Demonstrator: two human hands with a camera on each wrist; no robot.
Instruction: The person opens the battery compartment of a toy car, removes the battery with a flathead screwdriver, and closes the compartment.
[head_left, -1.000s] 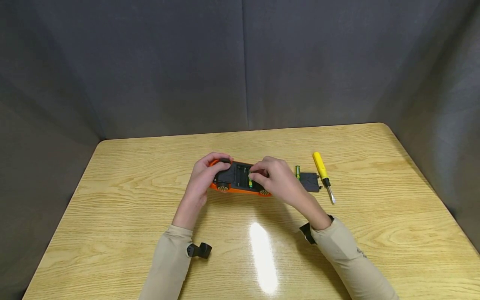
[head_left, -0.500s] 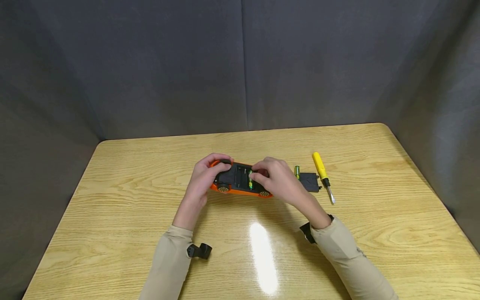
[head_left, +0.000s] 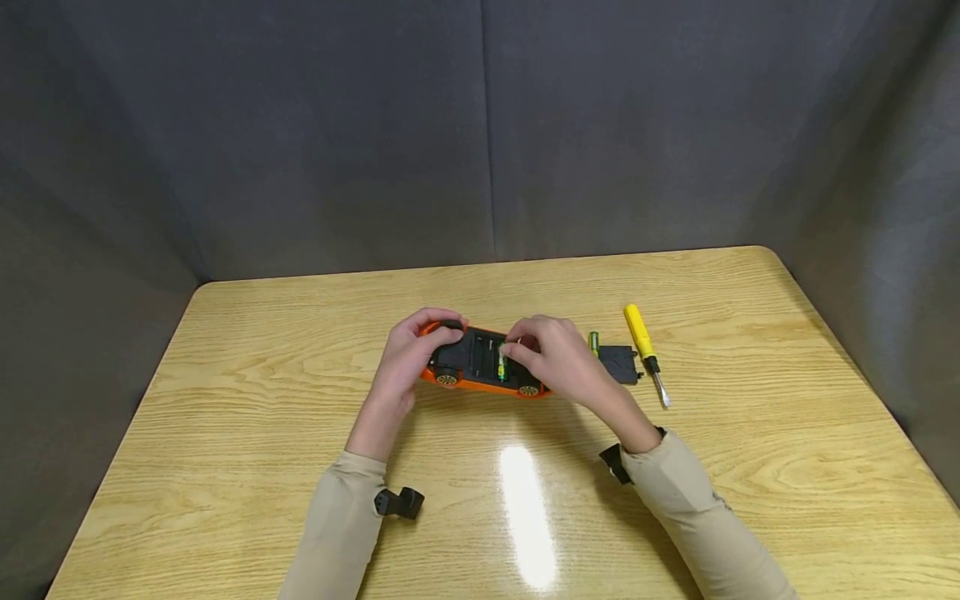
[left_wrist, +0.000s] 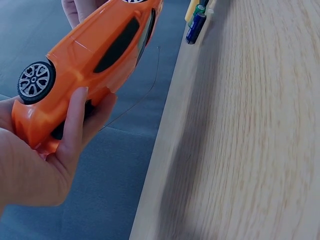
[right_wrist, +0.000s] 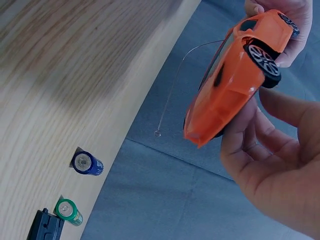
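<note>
An orange toy car (head_left: pixel 480 385) is held underside up above the table, its battery compartment (head_left: pixel 483 354) uncovered. My left hand (head_left: pixel 405 350) grips one end, thumb over the black underside; in the left wrist view its fingers wrap the orange body (left_wrist: pixel 85 65). A green battery (head_left: pixel 502 367) lies crosswise in the compartment, and the thumb and forefinger of my right hand (head_left: pixel 558 358) pinch its far end. From the right wrist, the car (right_wrist: pixel 230 95) hides those fingertips and the battery. A thin wire (right_wrist: pixel 172 85) hangs from the car.
Right of the car, a green battery (head_left: pixel 594 343) stands by a black cover (head_left: pixel 618 364) on the wooden table (head_left: pixel 262 417). A blue battery (right_wrist: pixel 87 163) stands near it in the right wrist view. Farther right lies a yellow-handled screwdriver (head_left: pixel 641 337).
My right hand has shifted slightly right, and more of the green battery in the compartment shows. The car has moved a little right and nearer; my left hand keeps its grip.
</note>
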